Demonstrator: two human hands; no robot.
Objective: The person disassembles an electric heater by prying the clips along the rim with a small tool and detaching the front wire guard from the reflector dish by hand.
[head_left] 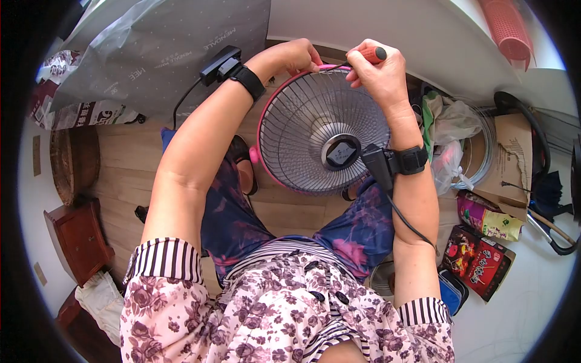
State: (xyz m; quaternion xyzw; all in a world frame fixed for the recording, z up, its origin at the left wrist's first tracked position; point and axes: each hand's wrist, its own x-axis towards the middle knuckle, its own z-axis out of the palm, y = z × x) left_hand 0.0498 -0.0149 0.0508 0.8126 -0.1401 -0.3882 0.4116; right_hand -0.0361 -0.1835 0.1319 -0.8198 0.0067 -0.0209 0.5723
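A round heater or fan with a pink rim and a wire grille [296, 121] stands between my knees, its dark centre badge [341, 152] facing up towards me. My left hand [298, 57] is at the top of the rim, fingers bent and pressed on the pink edge. To the right of it, my right hand [378, 69] is closed round a screwdriver with a red and black handle [373, 55]. The screwdriver's thin shaft points left along the top rim towards my left fingertips. Its tip is too small to make out.
Grey plastic sheeting [163, 54] hangs at the upper left. A small wooden cabinet [78, 239] and a round wooden tub [74, 160] stand left. On the right are a cardboard box [511, 157], plastic bags [454, 121], a red package [478, 261] and a pink mesh basket [507, 27].
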